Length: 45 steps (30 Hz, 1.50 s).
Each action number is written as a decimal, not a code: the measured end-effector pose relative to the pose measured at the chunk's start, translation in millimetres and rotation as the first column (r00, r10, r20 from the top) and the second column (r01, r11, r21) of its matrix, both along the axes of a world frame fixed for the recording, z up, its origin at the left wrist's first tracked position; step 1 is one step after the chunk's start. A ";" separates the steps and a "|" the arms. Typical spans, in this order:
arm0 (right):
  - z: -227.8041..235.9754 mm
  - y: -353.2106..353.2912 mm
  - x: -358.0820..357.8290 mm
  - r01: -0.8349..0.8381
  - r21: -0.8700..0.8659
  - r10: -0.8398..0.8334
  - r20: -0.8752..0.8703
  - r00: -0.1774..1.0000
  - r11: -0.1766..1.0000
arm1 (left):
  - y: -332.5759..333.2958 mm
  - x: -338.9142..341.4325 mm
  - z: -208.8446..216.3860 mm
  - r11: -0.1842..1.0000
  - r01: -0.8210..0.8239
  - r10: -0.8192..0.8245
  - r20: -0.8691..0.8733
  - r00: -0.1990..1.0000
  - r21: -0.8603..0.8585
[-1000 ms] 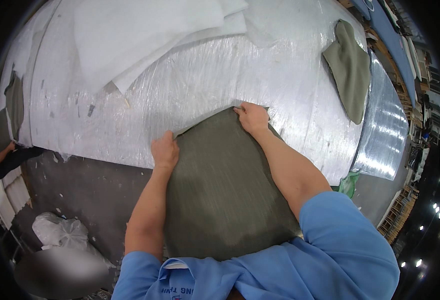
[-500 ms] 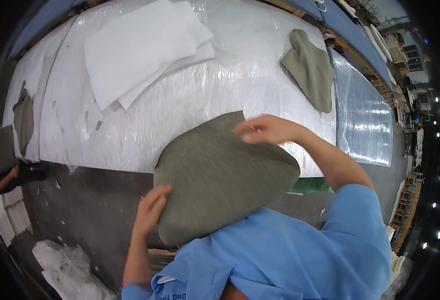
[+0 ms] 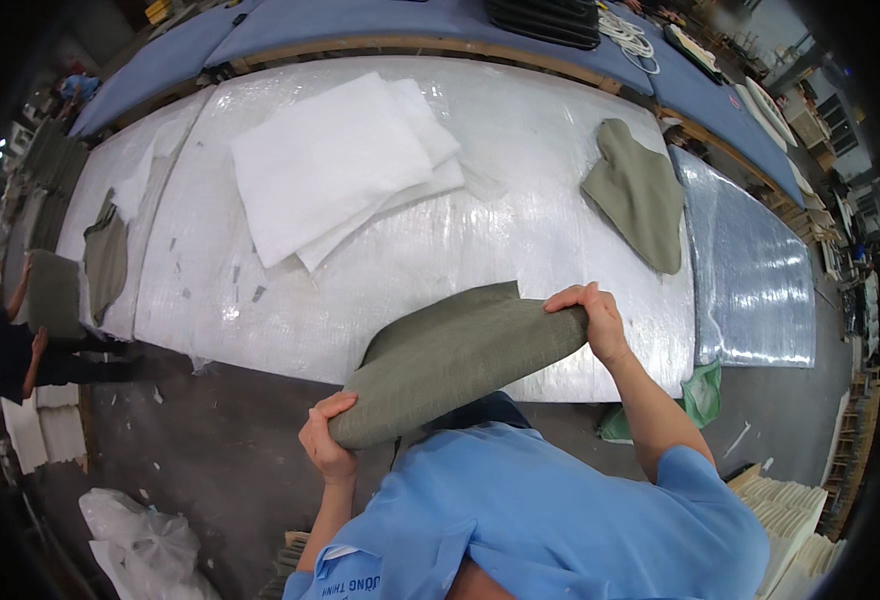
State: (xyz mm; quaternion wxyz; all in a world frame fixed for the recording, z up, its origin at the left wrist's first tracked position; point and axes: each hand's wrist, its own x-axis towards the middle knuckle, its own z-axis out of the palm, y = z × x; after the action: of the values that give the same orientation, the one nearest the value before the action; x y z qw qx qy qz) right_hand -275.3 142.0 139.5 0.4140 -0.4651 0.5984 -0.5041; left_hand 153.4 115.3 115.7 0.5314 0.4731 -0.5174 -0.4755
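Cushion (image 3: 450, 375), apparently covered in olive-green cloth, tilts between your hands at the near edge of the plastic-covered bench (image 3: 550, 235). Your left grip (image 3: 330, 437) holds its near left end, your right grip (image 3: 597, 320) its far right end. Cloth lies fairly smooth over the side facing you, so that part looks done; the far flap (image 3: 440, 307) stands loose, not yet flat. You cannot see the underside. Farther off, a left olive piece (image 3: 107, 262), a right olive piece (image 3: 642, 205) and white sheets (image 3: 330, 165) lie unheld.
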 end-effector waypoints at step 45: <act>123.6 -60.6 98.6 -0.228 0.110 0.251 -0.313 0.916 0.967 | 0.3 -52.2 -60.3 0.976 0.214 -0.212 -0.066 0.975 0.025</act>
State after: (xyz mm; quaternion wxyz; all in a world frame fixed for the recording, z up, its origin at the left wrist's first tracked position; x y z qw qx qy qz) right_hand -176.7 81.3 263.0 0.3847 -0.5964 0.6146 -0.3444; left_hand 101.2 115.6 55.5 0.4857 0.4079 -0.5406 -0.5527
